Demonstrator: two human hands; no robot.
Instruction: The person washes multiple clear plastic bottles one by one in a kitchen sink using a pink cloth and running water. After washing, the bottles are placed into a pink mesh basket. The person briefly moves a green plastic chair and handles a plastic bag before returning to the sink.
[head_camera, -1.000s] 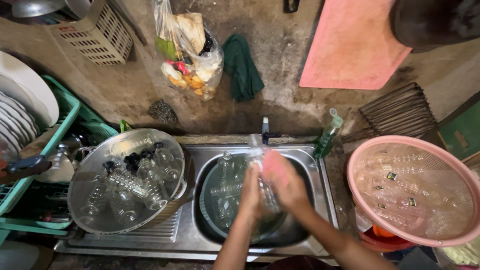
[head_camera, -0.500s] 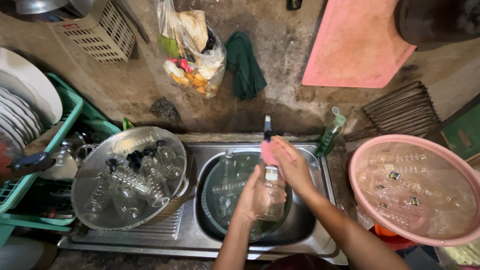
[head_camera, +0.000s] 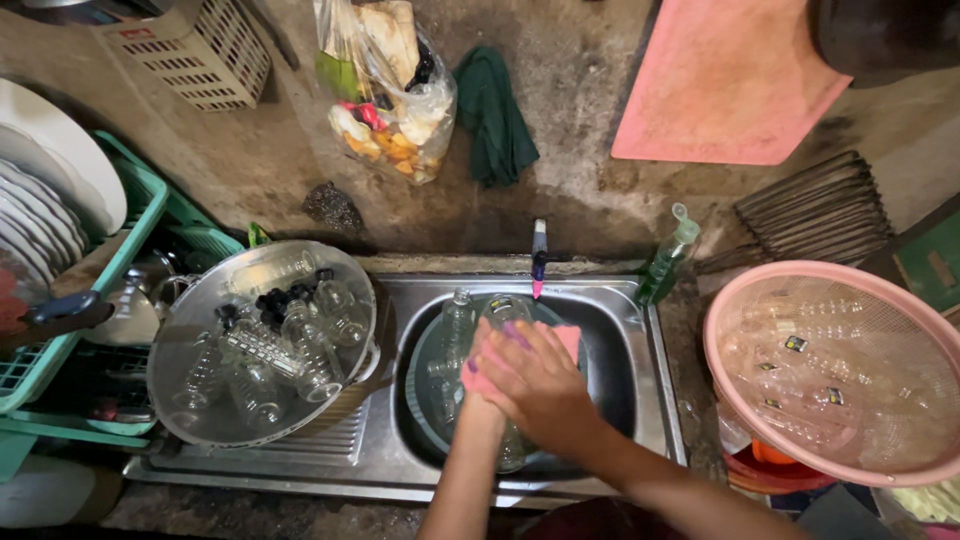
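Right hand (head_camera: 535, 385) presses pink sponge (head_camera: 567, 340) onto clear bottle (head_camera: 510, 445) over sink basin (head_camera: 600, 300); left hand (head_camera: 478, 408), mostly hidden beneath, seems to grip bottle steady. Washed bottles fill metal bowl (head_camera: 190, 330) left of hands.

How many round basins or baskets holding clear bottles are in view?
3: a metal basin left of the sink, a basin inside the sink, a pink basket at right. Others may be hidden.

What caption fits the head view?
Both hands scrub a clear bottle with a pink sponge over a steel sink.
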